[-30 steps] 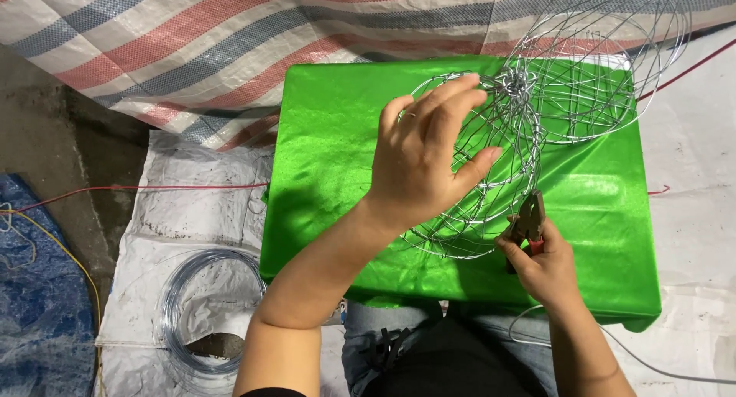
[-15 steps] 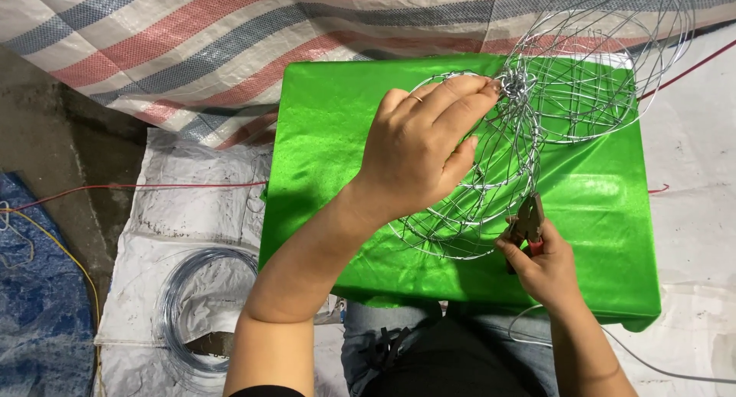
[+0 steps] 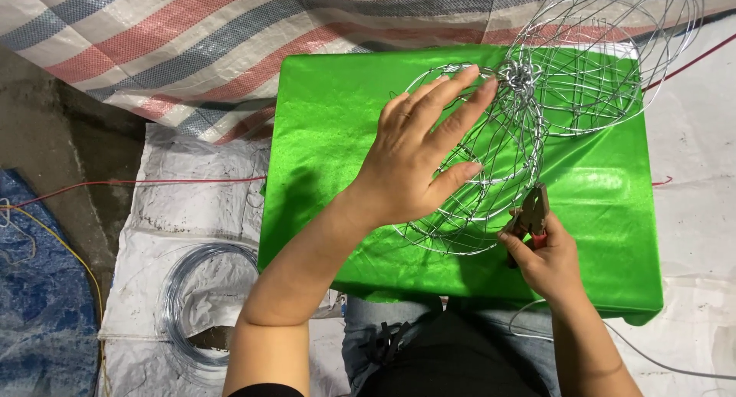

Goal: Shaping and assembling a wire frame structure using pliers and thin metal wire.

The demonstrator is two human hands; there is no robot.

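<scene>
My left hand (image 3: 418,155) lies flat with fingers spread on a round silver wire frame (image 3: 491,167) that rests on a bright green cloth-covered table (image 3: 322,144). Its fingertips reach toward the twisted wire knot (image 3: 520,77) where the frame joins a second, larger wire frame (image 3: 606,52) at the far right. My right hand (image 3: 548,255) holds pliers with red handles (image 3: 533,219) at the near edge of the frame, jaws pointing up against the wire.
A striped red, blue and white tarp (image 3: 192,44) lies behind the table. A coil of silver wire (image 3: 203,305) sits on white sacking at the lower left. A thin red wire (image 3: 153,182) runs across the floor, with blue sheeting (image 3: 38,305) at far left.
My left hand has shifted from curled over the wire frame to lying flatter with fingers stretched toward the knot. The right hand with the pliers has stayed at the frame's near edge.
</scene>
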